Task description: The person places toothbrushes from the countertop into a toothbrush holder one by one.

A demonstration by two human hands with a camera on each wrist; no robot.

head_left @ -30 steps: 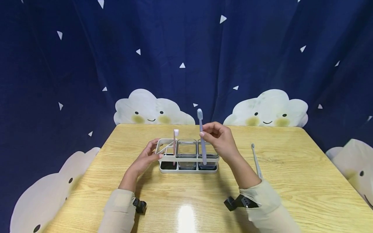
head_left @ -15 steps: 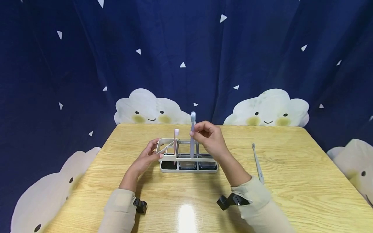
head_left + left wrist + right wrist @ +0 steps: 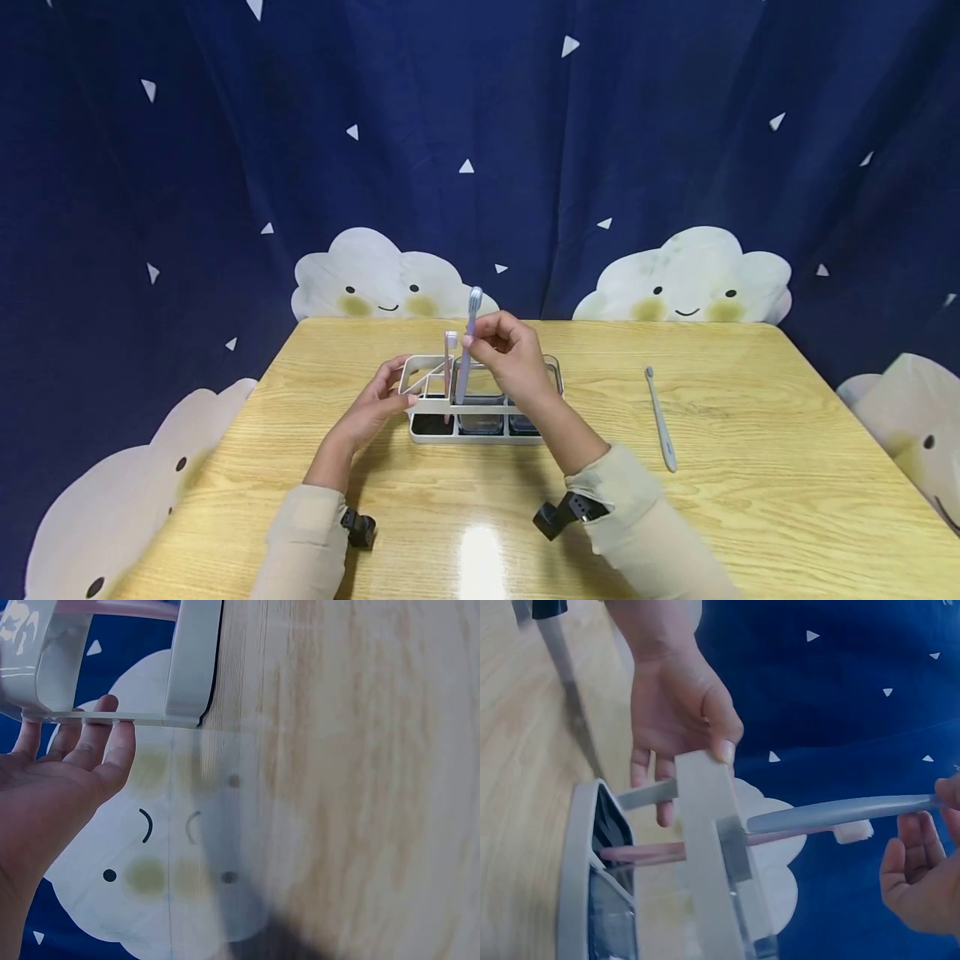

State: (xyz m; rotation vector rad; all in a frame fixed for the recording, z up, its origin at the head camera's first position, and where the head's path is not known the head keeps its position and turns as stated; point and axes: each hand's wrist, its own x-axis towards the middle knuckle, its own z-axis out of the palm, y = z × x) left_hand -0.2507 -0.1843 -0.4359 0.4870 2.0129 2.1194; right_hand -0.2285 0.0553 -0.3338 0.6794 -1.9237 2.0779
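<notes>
Beige cloth comes first from where I stand: two sleeves [image 3: 303,533] reaching over the pale wood-grain worktop [image 3: 420,517], whose near edge is out of sight. Beyond them, about midway between the left and right edges, stands a white plastic rack [image 3: 480,409] with a divided left end and two clear glass cups [image 3: 481,425]. The left hand [image 3: 371,410] holds that divided end between thumb and fingers, as it did a second ago.

What has shifted is the right hand [image 3: 512,358]: its grip pinches a translucent lavender-blue toothbrush [image 3: 463,375], head up and leaning slightly. It has carried the brush leftward from over the cup nearer the right edge, across the middle one, to just beside a thin pink toothbrush [image 3: 447,367] standing in the divided end. I'd judge the two now crowd each other, a knock being the likeliest slip. Whether the carried handle touches the rack's upper rim, I can't tell.

Toward the right edge lies a slim grey toothbrush [image 3: 659,417], now free of the sleeve that covered its handle; the roomiest wood is there. Behind the rack, a narrower strip runs to the far edge, and then a navy curtain [image 3: 420,125].
</notes>
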